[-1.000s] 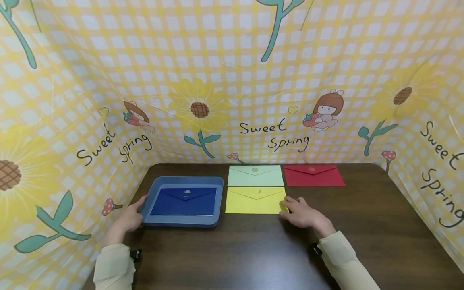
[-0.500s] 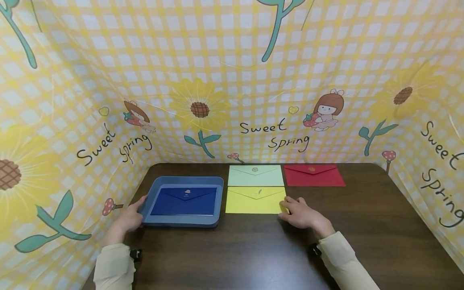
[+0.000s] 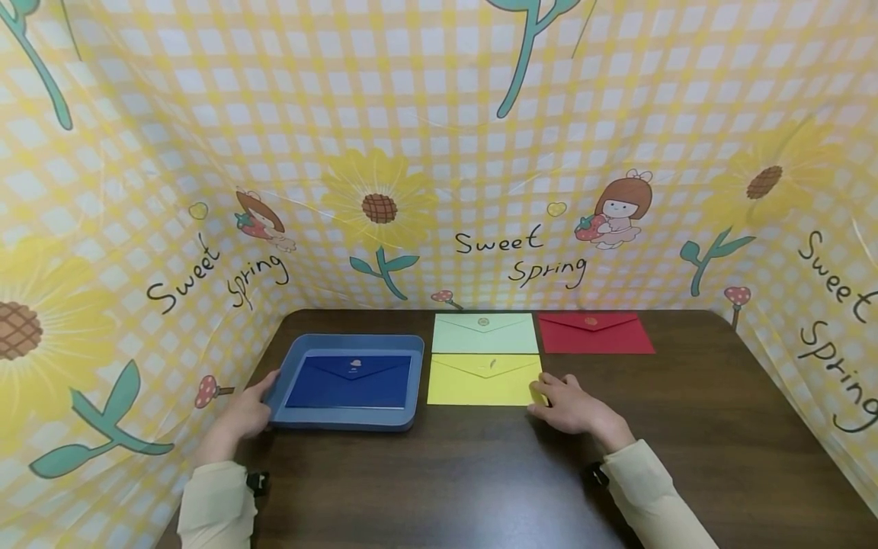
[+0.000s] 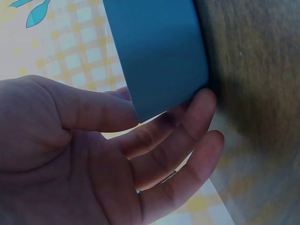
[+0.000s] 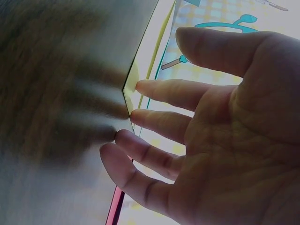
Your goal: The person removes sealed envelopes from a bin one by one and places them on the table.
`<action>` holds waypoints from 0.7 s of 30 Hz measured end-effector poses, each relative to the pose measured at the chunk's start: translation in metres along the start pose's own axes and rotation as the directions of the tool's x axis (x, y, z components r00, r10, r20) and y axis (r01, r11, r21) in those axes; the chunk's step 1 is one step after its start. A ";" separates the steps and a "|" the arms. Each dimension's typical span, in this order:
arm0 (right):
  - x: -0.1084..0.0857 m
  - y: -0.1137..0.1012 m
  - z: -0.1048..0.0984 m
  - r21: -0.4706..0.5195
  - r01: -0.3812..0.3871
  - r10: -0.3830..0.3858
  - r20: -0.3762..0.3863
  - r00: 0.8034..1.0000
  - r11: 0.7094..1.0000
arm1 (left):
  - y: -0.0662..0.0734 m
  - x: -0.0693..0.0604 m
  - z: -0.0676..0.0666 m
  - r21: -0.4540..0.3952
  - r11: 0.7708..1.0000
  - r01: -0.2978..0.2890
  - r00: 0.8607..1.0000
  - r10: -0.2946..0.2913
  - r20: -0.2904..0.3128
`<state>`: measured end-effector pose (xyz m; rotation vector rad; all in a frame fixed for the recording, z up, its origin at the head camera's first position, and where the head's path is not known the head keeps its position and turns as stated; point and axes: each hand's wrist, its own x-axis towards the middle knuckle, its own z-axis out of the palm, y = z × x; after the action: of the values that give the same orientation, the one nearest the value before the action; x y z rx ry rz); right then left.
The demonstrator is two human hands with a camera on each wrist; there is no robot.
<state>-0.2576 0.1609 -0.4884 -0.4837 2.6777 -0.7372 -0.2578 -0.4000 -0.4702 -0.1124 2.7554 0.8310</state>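
Observation:
At the left of the head view, my left hand [image 3: 241, 412] holds the blue tray [image 3: 343, 417] by its left side. In the left wrist view the thumb lies at the rim of the tray [image 4: 159, 56] and the fingers curl against its outside. A dark blue envelope [image 3: 350, 387] lies flat in the tray. My right hand [image 3: 572, 404] has its fingertips on the right edge of the yellow envelope [image 3: 480, 387]. Seen from the right wrist, its fingers [image 5: 164, 91] are spread and slightly bent, the thumb apart from the envelope.
A mint green envelope [image 3: 483, 339] lies directly behind the yellow one. Right of it is a red envelope [image 3: 597, 337] near the back edge. The dark wooden table [image 3: 453, 480] is enclosed by a checked yellow cloth [image 3: 473, 168] at the back and sides.

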 end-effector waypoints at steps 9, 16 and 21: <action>0.001 0.001 0.000 -0.007 0.021 -0.021 -0.015 1.000 1.000 | 0.000 0.001 -0.001 0.045 0.999 -0.010 1.000 0.010 0.005; 0.002 -0.001 -0.001 0.033 0.034 -0.030 -0.134 0.991 0.999 | 0.002 -0.001 -0.002 0.120 0.991 -0.052 0.999 0.053 -0.002; 0.006 -0.004 -0.005 0.131 0.040 -0.002 -0.278 0.960 0.991 | 0.005 0.002 -0.002 0.141 0.981 -0.133 0.985 0.146 -0.087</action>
<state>-0.2639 0.1574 -0.4830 -0.4005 2.8544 -1.0569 -0.2604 -0.3969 -0.4665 0.0698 2.9296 0.6867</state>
